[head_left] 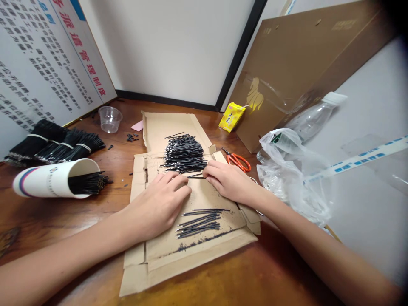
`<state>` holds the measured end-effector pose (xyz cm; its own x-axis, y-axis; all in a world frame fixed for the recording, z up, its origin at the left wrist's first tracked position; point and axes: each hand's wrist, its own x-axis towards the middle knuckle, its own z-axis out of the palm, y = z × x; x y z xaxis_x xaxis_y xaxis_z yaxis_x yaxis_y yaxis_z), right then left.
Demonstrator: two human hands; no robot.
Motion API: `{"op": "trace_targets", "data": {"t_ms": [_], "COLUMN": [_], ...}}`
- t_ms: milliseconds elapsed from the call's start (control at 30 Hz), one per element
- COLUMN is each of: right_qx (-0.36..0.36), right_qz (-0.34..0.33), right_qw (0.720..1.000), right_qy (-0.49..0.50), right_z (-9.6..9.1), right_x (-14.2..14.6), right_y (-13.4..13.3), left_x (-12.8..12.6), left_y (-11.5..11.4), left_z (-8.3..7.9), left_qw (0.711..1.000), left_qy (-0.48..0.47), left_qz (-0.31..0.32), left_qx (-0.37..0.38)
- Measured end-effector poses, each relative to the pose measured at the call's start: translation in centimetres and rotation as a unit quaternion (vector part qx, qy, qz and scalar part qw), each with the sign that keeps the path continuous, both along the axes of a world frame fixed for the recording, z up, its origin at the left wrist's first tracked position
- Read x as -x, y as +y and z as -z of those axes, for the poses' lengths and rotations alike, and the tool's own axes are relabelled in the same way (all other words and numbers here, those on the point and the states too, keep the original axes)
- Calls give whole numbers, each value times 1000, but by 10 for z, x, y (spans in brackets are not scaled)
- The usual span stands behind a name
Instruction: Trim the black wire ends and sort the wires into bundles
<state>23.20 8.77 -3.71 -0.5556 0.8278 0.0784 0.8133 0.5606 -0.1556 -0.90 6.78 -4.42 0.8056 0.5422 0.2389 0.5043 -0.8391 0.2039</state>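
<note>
My right hand (228,182) pinches the right end of a short black wire (196,176) just below a pile of cut black wires (184,154). My left hand (163,203) rests on the flattened cardboard (159,253), its fingers curled close to that wire's left end. Whether anything is between my left fingertips is hidden. Nearer to me lies a smaller row of black wires (200,223), roughly side by side, with pale tips on their left ends. Dark crumbs (194,244) form a line along the cardboard's near fold.
Orange-handled scissors (238,162) lie right of the pile. A white cup (47,180) on its side holds black wires, with tied bundles (54,142) behind. A clear tub (110,119), yellow drink carton (232,117), plastic bag (293,178) and brown box (293,55) stand around.
</note>
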Motion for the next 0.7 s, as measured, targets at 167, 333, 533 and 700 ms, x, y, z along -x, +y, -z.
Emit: {"op": "trace_targets", "data": {"t_ms": [167,333,533,700], "right_qx": [0,4,4,1], "right_qz": [2,6,5,5], "right_qw": [1000,1000,1000,1000], "right_qy": [4,0,0,1], "right_z": [0,0,1,2], "right_x": [0,1,0,0], "right_y": [0,0,0,1], "left_x": [1,2,2,2], "left_y": [-1,-2,-1,-1], "left_z": [0,0,0,0], "left_qw": [1000,1000,1000,1000], "left_qy": [3,1,1,3], "left_qz": [0,0,-1,0], "left_qx": [2,0,0,0]}}
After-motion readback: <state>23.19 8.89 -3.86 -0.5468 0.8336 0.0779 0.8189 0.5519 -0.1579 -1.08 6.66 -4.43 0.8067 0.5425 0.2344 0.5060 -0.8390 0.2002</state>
